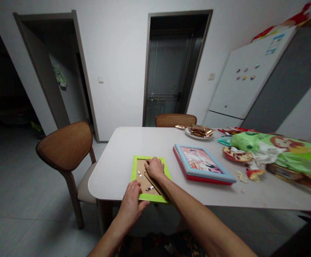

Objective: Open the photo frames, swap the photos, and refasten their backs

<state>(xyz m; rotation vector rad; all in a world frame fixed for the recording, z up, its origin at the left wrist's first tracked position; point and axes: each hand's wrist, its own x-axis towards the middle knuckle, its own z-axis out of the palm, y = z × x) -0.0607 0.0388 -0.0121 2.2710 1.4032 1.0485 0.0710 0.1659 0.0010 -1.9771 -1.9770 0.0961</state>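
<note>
"Where are we working on the green picture frame point(151, 197)?"

"We are working at the near edge of the tabletop point(123, 141), with its brown backing board point(142, 184) facing up and the blue frame point(222, 174) lying to its right, on a red one point(198, 178)."

"And what are our hands doing?"

"Our left hand point(132, 198) is touching the near left corner, fingers over the rim and thumb along the near side; we are not managing to tell how firmly it is gripping. Our right hand point(155, 167) is reaching over the board, fingertips bunched at the far metal clip point(146, 161), and its own fingers are hiding whether they are pinching it."

"What are we risking?"

"With the frame lying so near the edge, we are risking a slide or a tip toward our lap if we are pressing hard and the left hand is bracing weakly. By forcing a stiff clip, we are risking a bent tab or a nicked fingertip."

"And the left clip point(140, 174) and near clip point(149, 188)?"

"We are not seeing clearly whether they are catching the rim; if they are not, by lifting carelessly we are risking a dropped board."
</note>
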